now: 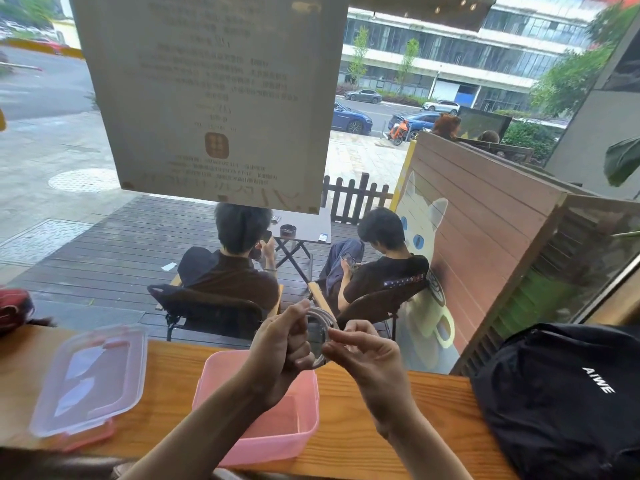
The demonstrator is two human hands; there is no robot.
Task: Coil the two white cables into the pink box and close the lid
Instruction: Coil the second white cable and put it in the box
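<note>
Cable (323, 318) coil partly hidden | left hand (284, 344), right hand (360, 355) grips pinch it | pink box (266, 427) open

white cable (323, 318) looped — pink box (304, 420) open

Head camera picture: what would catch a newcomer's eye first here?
Two bare hands at the centre: the left hand and right hand hold a coiled white cable above the open pink box on the wooden counter. The clear lid lies to the box's left, a black bag on the right. Beyond the window, two people sit outside.
</note>
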